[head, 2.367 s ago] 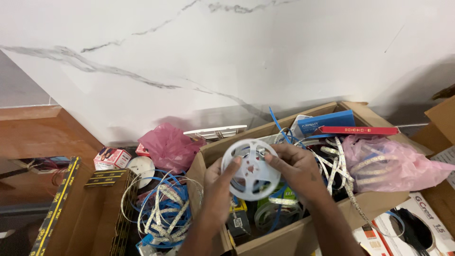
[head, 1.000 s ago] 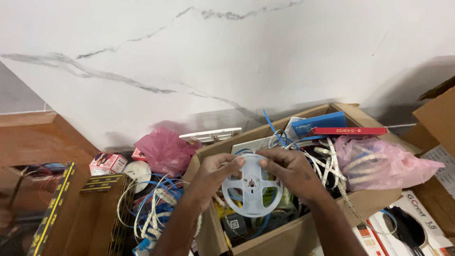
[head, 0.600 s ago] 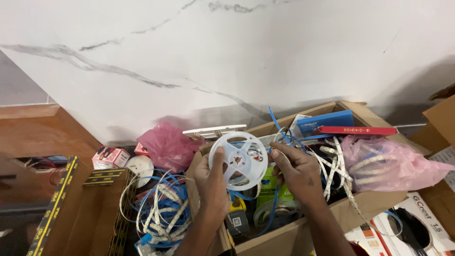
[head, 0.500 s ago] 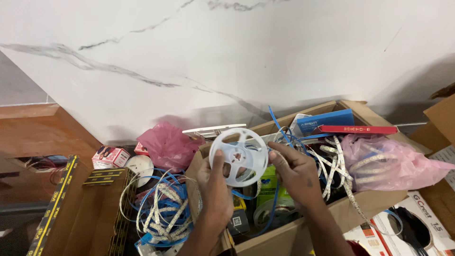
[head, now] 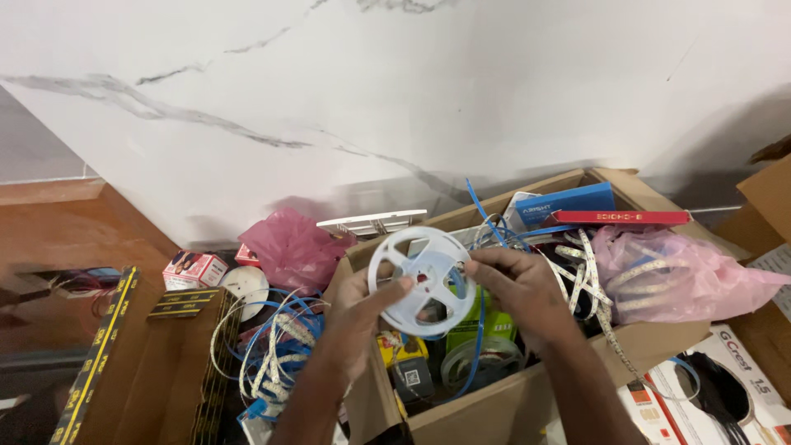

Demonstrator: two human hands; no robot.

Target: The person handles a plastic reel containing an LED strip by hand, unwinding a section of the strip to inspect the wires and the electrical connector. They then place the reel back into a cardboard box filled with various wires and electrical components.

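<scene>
- White plastic reel (head: 422,280), spoked and empty, is held up on edge above an open cardboard box (head: 486,412), its flat face turned toward the camera.
- Left hand (head: 358,317) grips the reel from the lower left: the thumb lies across the front of the hub and the fingers are hidden behind the disc.
- Right hand (head: 519,288) pinches the reel's right rim between thumb and fingertips, knuckles over the box.
- Inside the box, below the reel, lie a green packet (head: 474,325), a clear reel (head: 482,363), a small dark adapter (head: 412,379) and a yellow item (head: 391,346) I cannot make out.
- A thin blue strap (head: 478,214) rises from the box behind the reel and runs down past the right hand.
- At the box's far right sit a blue carton (head: 568,206), a flat red box (head: 622,217) and a pink plastic bag (head: 667,272) with white LED strips (head: 589,272) draped across it.
- Left of the box, on the floor, lie a tangle of blue and white cable (head: 272,346), another pink bag (head: 292,247), a white round fitting (head: 245,284) and a small printed carton (head: 194,268).
- A white grille-like plate (head: 371,222) leans on the marble-patterned wall (head: 395,91) behind.
- A brown crate with yellow-and-black tape (head: 107,346) stands at the far left.
</scene>
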